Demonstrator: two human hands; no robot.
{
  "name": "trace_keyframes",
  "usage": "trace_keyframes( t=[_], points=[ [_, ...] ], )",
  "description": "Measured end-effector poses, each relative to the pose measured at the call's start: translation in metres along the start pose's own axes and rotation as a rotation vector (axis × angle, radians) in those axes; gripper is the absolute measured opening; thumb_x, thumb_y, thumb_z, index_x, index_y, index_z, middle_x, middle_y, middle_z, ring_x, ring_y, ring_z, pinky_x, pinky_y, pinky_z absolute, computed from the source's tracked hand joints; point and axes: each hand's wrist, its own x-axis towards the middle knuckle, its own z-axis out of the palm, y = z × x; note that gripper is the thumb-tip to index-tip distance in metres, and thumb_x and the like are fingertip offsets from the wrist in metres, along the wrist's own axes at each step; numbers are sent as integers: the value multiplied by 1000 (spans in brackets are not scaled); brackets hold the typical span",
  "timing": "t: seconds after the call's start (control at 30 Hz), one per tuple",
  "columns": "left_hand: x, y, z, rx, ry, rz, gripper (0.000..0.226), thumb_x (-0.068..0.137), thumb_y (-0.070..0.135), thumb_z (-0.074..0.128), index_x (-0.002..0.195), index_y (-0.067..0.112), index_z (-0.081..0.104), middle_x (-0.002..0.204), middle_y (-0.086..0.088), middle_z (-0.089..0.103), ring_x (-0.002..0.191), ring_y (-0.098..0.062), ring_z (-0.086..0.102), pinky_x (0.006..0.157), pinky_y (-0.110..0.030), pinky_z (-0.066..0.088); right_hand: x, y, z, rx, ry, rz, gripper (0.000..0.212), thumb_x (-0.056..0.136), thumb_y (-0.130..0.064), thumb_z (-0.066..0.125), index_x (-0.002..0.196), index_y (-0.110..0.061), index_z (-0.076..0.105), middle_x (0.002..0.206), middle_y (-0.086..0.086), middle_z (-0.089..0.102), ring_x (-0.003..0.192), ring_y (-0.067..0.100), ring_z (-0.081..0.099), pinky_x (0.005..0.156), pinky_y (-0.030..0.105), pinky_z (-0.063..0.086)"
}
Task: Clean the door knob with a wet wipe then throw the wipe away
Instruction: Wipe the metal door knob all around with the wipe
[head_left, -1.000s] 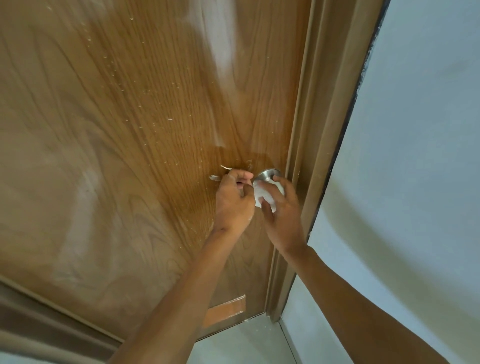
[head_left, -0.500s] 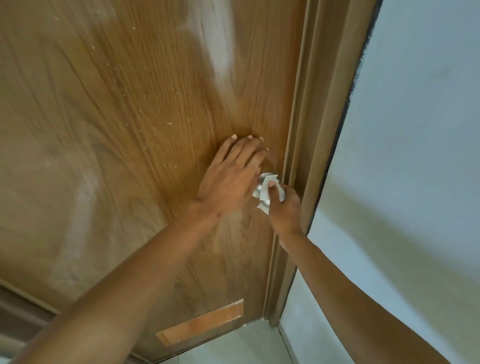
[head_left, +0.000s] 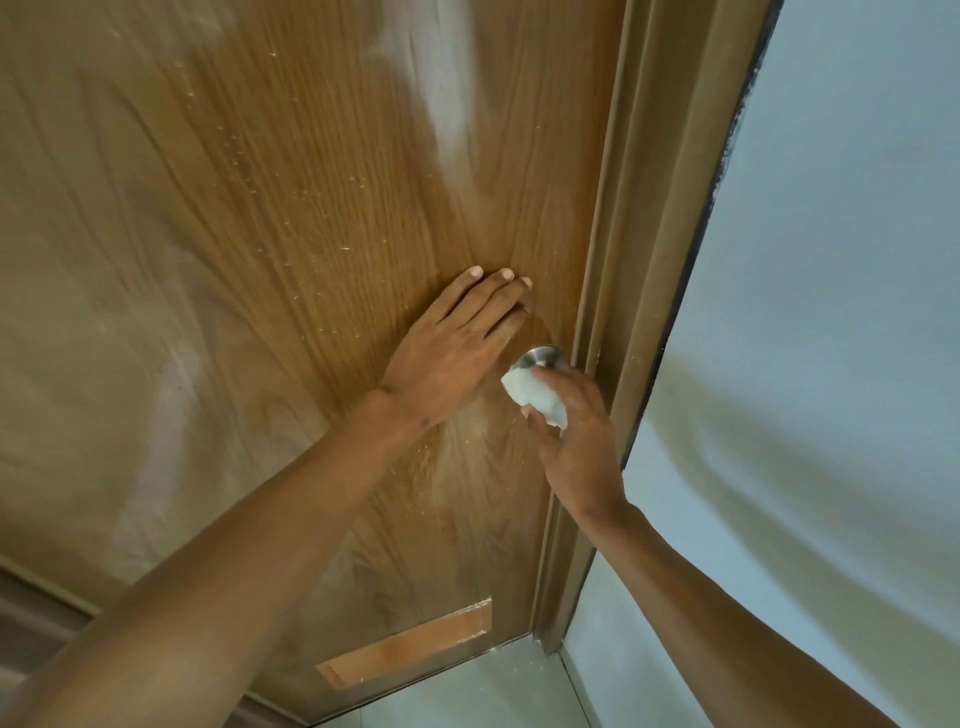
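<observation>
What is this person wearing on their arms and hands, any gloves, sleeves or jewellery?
Nothing that shows. Both forearms are bare right to the edge of the picture, with no sleeve in view. The left hand and the right hand have no gloves, and no rings, watch or bracelet can be seen. The fingernails look short and unpainted.

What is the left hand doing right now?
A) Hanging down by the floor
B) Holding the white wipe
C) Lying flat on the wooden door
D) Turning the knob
C: the left hand lies flat on the door beside the knob, while the right hand presses the wipe on it.
</observation>
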Motion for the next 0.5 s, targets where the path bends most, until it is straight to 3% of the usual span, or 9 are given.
trace_keyframes(
  t=[0.1, 0.2, 0.27, 0.37, 0.43, 0.5],
  points=[
    [0, 4, 2, 25, 15, -24, 39, 94, 21, 53, 132, 14, 51, 148, -7, 43, 138, -23, 37, 119, -40, 21, 10, -10, 7, 51, 79, 135, 53, 87, -30, 71, 130, -6, 52, 124, 8, 62, 101, 7, 55, 79, -7, 37],
    [0, 6, 1, 26, 8, -40, 38, 93, 22, 55, 130, 14, 54, 149, -6, 43, 139, -22, 36, 119, -40, 21, 19, -14, 10, 167, 56, 336, 53, 88, -34, 68, 127, -3, 48, 111, 6, 60, 91, 10, 58, 64, -2, 44],
    [0, 7, 1, 17, 16, -50, 37, 92, 21, 56, 128, 14, 55, 148, -6, 44, 139, -22, 36, 119, -40, 22, 25, -14, 8, 238, -1, 523, 46, 88, -41, 65, 120, -10, 52, 104, 1, 60, 91, 17, 65, 61, 7, 51],
    [0, 7, -1, 3, 24, -50, 35, 92, 21, 55, 127, 13, 57, 147, -7, 45, 138, -23, 38, 118, -41, 25, 43, -14, -3, 459, -168, 949, 38, 86, -49, 65, 99, -15, 53, 96, 5, 65, 78, 19, 69, 62, 26, 58],
    [0, 7, -2, -12, 29, -52, 33, 94, 21, 52, 126, 13, 57, 146, -7, 46, 138, -23, 38, 117, -41, 27, 51, -16, -9, 664, -273, 1163, 40, 85, -45, 67, 104, -12, 56, 94, 10, 65, 67, 19, 66, 57, 28, 55],
    [1, 8, -3, -32, 35, -60, 32, 96, 21, 48, 125, 12, 57, 146, -8, 46, 137, -23, 39, 117, -41, 27, 53, -16, -12, 844, -322, 1227, 37, 88, -42, 63, 106, -10, 58, 79, 10, 63, 54, 17, 58, 50, 25, 46]
  ],
)
